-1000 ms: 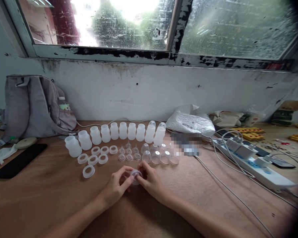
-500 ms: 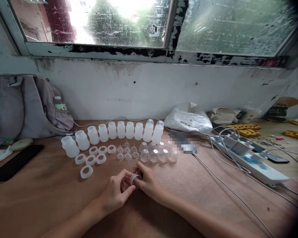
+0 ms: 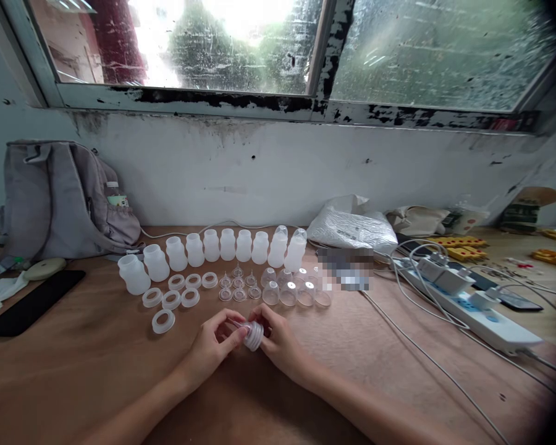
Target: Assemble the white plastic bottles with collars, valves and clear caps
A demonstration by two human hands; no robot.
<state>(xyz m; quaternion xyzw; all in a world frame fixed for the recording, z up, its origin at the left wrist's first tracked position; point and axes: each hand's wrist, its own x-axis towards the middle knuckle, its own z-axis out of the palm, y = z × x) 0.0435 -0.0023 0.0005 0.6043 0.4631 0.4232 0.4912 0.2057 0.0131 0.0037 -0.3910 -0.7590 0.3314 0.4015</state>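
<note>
A translucent screw ring (image 3: 254,335) for a baby bottle is between my two hands, with its ridged side showing. My left hand (image 3: 213,340) is closed on its left side, the thumb across the front. A clear bit, perhaps a nipple, shows among those fingers, but I cannot make it out fully. My right hand (image 3: 278,340) grips the ring from the right, fingers curled behind it. Just beyond stand clear silicone nipples (image 3: 239,290) and clear dome caps (image 3: 288,293). More white screw rings (image 3: 162,321) lie to the left.
An arc of frosted baby bottles (image 3: 195,250) lines the back; the two rightmost wear caps. Left are a backpack (image 3: 50,198) and a black flat slab (image 3: 34,303). A silver bag (image 3: 352,225), power strip (image 3: 472,303) and loose cables (image 3: 412,352) occupy the right.
The ring has turned in my hands, so its ridged side now shows. My left thumb has come onto it and my right fingers have shifted behind it. The view has shifted slightly.
</note>
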